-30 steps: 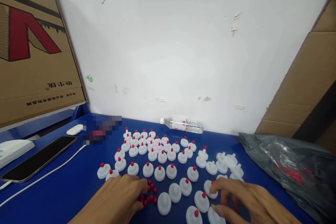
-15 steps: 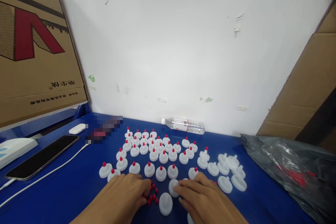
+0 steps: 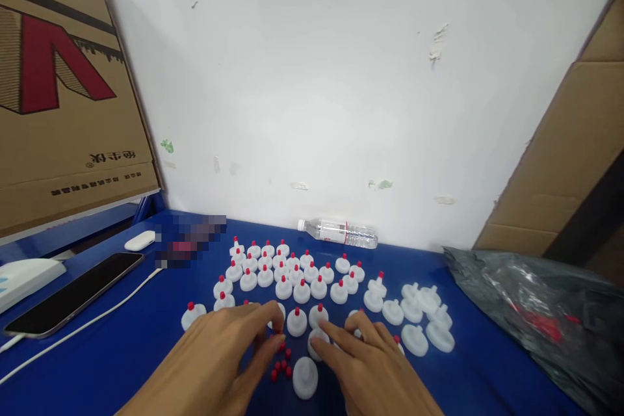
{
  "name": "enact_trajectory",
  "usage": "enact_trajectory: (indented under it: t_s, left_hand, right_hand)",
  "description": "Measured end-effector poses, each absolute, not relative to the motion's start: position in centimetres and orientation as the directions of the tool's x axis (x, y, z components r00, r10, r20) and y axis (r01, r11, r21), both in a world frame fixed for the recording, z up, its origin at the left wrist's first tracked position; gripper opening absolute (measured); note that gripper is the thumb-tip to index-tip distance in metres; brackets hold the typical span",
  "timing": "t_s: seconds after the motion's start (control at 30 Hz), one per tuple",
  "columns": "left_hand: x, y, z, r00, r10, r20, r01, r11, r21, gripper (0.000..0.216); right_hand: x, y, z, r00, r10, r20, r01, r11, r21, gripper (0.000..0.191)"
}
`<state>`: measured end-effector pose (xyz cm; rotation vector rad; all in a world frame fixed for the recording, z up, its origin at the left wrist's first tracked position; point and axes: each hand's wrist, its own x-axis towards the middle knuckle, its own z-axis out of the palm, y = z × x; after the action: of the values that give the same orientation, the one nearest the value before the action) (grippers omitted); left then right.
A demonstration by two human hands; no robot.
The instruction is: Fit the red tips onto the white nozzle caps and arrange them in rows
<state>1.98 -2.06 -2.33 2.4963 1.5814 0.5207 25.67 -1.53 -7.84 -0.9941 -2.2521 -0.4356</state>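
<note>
My left hand (image 3: 234,344) is closed in a pinch above a small pile of red tip caps (image 3: 283,366). Whatever lies between its thumb and fingertips is too small to make out. My right hand (image 3: 370,357) grips a white nozzle lid (image 3: 314,346), its fingers and thumb at the lid's edge. In front of it, between the hands, another white nozzle lid (image 3: 305,378) stands on the table without a red tip. Behind both hands are many white lids with red tips (image 3: 301,292), grouped mostly at the centre. Several lids without tips (image 3: 414,340) lie to the right.
A clear plastic bottle (image 3: 341,233) lies along the wall. On the left are a phone (image 3: 73,292), a white cable (image 3: 102,312) and a white case (image 3: 140,240). A grey plastic bag (image 3: 526,318) with red pieces covers the right side. A cardboard box (image 3: 73,143) stands far left.
My left hand has lifted slightly from the red caps, thumb and fingers together. My right hand's fingers have spread around the white lid. The view has shifted a little.
</note>
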Motion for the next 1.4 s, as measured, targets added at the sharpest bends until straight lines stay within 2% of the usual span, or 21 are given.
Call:
enact_trajectory:
  t_s: [0.2, 0.33, 0.47, 0.6, 0.8, 1.0, 1.23, 1.4]
  left_hand:
    - [2.6, -2.0, -1.5, 0.367, 0.91, 0.195, 0.811, -0.416, 0.412, 0.028]
    - [3.1, -1.9, -1.1, 0.32, 0.915, 0.246, 0.775, -0.402, 0.487, 0.025]
    - [3.8, -2.0, -1.3, 0.297, 0.908, 0.297, 0.714, -0.417, 0.562, 0.021]
    - [4.2, -2.3, -1.3, 0.275, 0.916, 0.292, 0.669, -0.401, 0.626, 0.02]
    - [4.6, -2.7, -0.9, 0.225, 0.937, 0.268, 0.606, -0.349, 0.715, 0.019]
    - [4.7, -2.8, -0.9, 0.233, 0.938, 0.257, 0.539, -0.345, 0.768, 0.02]
    - [4.3, -2.7, -0.9, 0.21, 0.933, 0.293, 0.578, -0.36, 0.732, 0.02]
    - [4.4, -2.7, -1.1, 0.24, 0.932, 0.272, 0.54, -0.361, 0.76, 0.021]
  right_hand:
    - [25.6, -2.2, -5.7, -0.438, 0.576, 0.69, 0.756, 0.651, -0.064, 0.028]
    - [26.5, -2.9, -4.0, -0.371, 0.602, 0.707, 0.75, 0.643, -0.154, 0.028]
    - [26.4, -3.1, -3.7, -0.382, 0.689, 0.616, 0.707, 0.647, -0.285, 0.017]
    - [25.7, -3.2, -3.4, -0.458, 0.681, 0.572, 0.62, 0.705, -0.344, 0.031]
    - [25.1, -3.6, -2.9, -0.42, 0.697, 0.582, 0.59, 0.697, -0.408, 0.054]
    - [25.4, -3.2, -3.3, -0.408, 0.654, 0.637, 0.595, 0.72, -0.357, 0.051]
    - [25.3, -3.6, -2.8, -0.364, 0.642, 0.675, 0.649, 0.695, -0.31, 0.042]
    - [25.1, -3.8, -2.2, -0.378, 0.579, 0.722, 0.602, 0.747, -0.284, 0.038]
